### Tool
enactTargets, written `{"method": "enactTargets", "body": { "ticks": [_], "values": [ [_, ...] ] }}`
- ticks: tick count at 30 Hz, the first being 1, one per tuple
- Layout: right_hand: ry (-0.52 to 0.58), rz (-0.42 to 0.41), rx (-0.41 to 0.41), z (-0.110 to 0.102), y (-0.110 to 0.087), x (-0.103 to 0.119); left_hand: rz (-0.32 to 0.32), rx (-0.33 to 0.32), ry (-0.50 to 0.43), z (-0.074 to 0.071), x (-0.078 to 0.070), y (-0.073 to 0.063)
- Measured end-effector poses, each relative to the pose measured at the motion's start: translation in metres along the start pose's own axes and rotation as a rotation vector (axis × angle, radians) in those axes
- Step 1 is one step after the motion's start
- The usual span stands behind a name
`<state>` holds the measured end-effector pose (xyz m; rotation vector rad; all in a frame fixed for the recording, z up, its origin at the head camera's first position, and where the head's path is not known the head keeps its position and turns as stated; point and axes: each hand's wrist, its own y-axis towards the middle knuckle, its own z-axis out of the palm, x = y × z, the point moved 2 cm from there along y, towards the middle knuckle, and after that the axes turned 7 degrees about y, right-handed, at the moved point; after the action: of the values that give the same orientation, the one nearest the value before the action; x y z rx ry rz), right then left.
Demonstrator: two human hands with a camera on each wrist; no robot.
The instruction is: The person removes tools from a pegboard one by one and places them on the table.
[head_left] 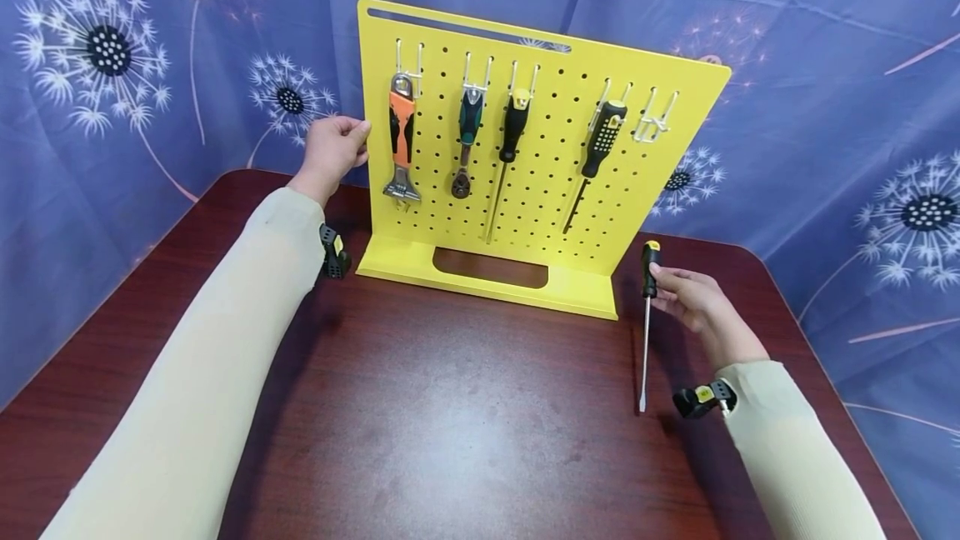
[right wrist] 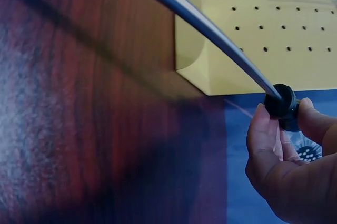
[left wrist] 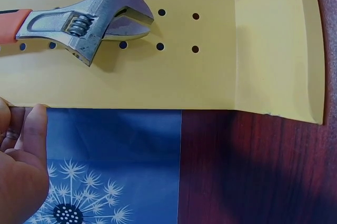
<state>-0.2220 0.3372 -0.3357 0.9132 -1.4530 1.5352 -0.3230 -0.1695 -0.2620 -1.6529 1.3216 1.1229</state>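
Note:
My right hand (head_left: 693, 300) pinches a flathead screwdriver (head_left: 647, 273) by its black handle, its yellow-capped end up and the flat tip pointing down. It is just right of the yellow pegboard (head_left: 540, 190). In the right wrist view, thumb and fingers close around the handle (right wrist: 280, 103), while the long shaft (right wrist: 210, 32) runs to the upper left. At the board's left edge, my left hand (head_left: 333, 148) grips the rim between thumb and fingers. Beside it hangs an adjustable wrench (head_left: 402, 136) with an orange and black handle; its steel head (left wrist: 100, 21) shows in the left wrist view.
A ratchet (head_left: 468, 140), a black-and-yellow screwdriver (head_left: 513, 127) and a screwdriver with a dotted handle (head_left: 602, 140) hang on the board. A bare white hook (head_left: 654, 125) sits at its right. The dark wooden table (head_left: 450, 407) meets a blue dandelion-print curtain (head_left: 247, 40) behind.

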Motion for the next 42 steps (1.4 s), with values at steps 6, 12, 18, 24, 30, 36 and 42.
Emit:
{"method": "enactTargets", "body": {
  "ticks": [6,12,18,24,30,36,42],
  "values": [
    [-0.011,0.033,0.005,-0.004,0.009,-0.006,0.000,0.002,-0.005,0.000,0.000,0.000],
    [-0.072,0.066,-0.023,-0.008,0.016,-0.010,0.004,-0.001,-0.016,0.000,0.000,0.000],
    [-0.104,0.097,-0.036,-0.010,0.019,-0.014,0.011,-0.001,-0.025,-0.001,0.001,0.000],
    [-0.101,0.118,-0.039,-0.011,0.022,-0.016,0.018,-0.002,-0.022,0.000,-0.001,-0.001],
    [-0.117,0.134,-0.059,-0.012,0.026,-0.017,0.010,-0.007,-0.019,-0.001,-0.001,-0.002],
    [-0.147,0.129,-0.070,-0.015,0.028,-0.018,0.002,-0.002,-0.031,-0.001,-0.001,-0.001],
    [-0.150,0.113,-0.076,-0.014,0.029,-0.020,0.001,-0.004,-0.030,-0.001,0.000,-0.001]
  ]
}}
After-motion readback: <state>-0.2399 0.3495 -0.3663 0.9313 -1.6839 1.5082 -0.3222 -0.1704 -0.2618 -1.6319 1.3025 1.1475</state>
